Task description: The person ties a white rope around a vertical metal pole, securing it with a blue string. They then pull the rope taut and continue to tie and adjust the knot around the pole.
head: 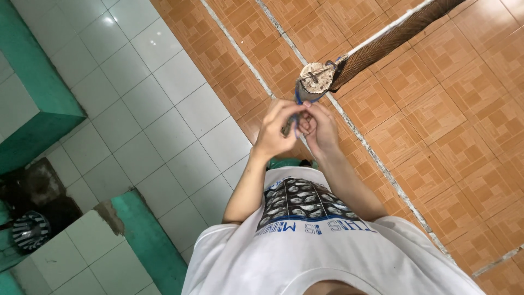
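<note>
Both hands meet at chest height above the orange tiled floor (447,120). The left hand (275,128) and right hand (319,128) pinch a blue cord (296,106) just below the round end of a wooden pole (316,79), net-wrapped, running far right.

Wooden pole (382,41): long, brown, running from the upper right toward the centre, its round cut end pale and rough. Blue cord (297,98): thin, wrapped around the pole just behind the cut end, one strand hanging down into the hands directly below.
</note>
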